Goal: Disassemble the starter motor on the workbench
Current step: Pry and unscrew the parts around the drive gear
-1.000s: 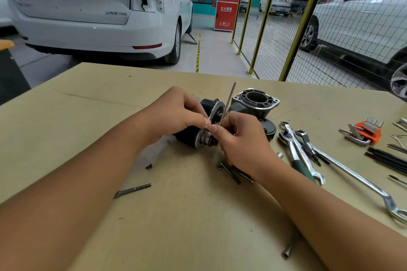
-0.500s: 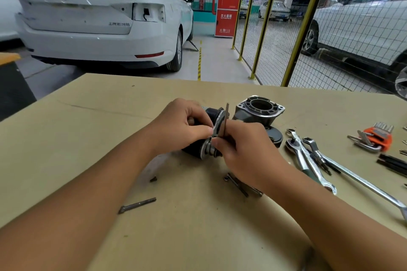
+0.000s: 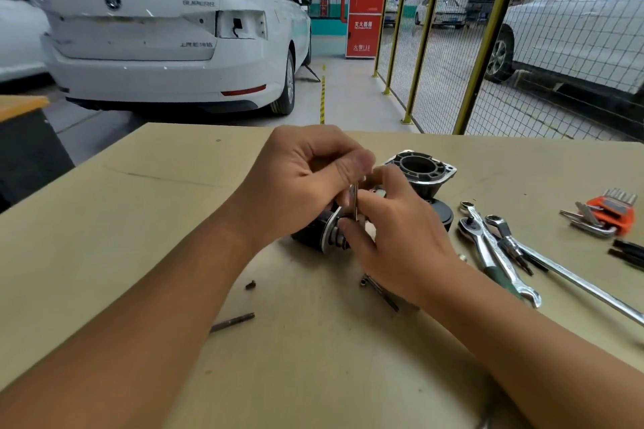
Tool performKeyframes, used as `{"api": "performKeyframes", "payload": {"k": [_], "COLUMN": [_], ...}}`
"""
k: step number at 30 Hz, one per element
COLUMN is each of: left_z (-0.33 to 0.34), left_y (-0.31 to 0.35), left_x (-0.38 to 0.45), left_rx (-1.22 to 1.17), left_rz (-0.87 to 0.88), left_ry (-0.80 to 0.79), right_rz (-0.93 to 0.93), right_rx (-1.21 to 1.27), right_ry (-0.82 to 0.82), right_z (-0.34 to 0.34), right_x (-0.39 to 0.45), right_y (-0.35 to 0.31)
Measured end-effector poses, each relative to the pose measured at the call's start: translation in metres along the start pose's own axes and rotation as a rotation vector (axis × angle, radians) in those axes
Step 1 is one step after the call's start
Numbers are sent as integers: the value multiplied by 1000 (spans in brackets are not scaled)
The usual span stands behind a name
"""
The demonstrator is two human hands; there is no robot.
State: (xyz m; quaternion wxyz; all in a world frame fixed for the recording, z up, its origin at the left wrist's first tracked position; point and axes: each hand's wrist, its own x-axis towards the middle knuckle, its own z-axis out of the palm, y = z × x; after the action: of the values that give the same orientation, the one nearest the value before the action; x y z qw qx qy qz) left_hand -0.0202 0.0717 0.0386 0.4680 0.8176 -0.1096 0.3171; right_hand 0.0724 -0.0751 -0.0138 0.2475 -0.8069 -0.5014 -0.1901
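While both hands pinch a thin metal strip (image 3: 354,200) at the starter motor (image 3: 313,232) lying mid-workbench (image 3: 104,237) — left hand (image 3: 306,178), right hand (image 3: 393,237) — a slip could fling small parts.

Left side of the tan cardboard-covered tabletop (image 3: 104,219) lies open for approach. Near-centre obstacles: small black screw (image 3: 250,285), thin dark metal pin (image 3: 232,322), dark bolts (image 3: 380,291). Right side obstructed by grey cast-metal housing (image 3: 420,172), chrome ratchet and spanners (image 3: 495,251), orange hex-key set (image 3: 604,214).
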Motion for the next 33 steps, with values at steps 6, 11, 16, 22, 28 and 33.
{"api": "performKeyframes", "payload": {"k": [6, 11, 16, 22, 28, 33], "left_z": [1, 7, -1, -8, -9, -21], "left_y": [-7, -8, -14, -15, -15, -20], "left_x": [-15, -25, -62, -77, -74, -72], "left_rx": [-103, -105, -42, 61, 69, 93], "left_rz": [-57, -68, -42, -11, 27, -48], "left_ry": [67, 56, 64, 9, -14, -60], "right_rz": [-47, -48, -29, -66, -358, -288], "right_rx": [-154, -136, -108, 58, 33, 119], "right_ry": [-138, -197, -161, -33, 63, 17], "right_z": [1, -1, 1, -3, -19, -10], "right_x": [3, 7, 9, -5, -8, -4], "right_y": [3, 7, 5, 4, 4, 8]}}
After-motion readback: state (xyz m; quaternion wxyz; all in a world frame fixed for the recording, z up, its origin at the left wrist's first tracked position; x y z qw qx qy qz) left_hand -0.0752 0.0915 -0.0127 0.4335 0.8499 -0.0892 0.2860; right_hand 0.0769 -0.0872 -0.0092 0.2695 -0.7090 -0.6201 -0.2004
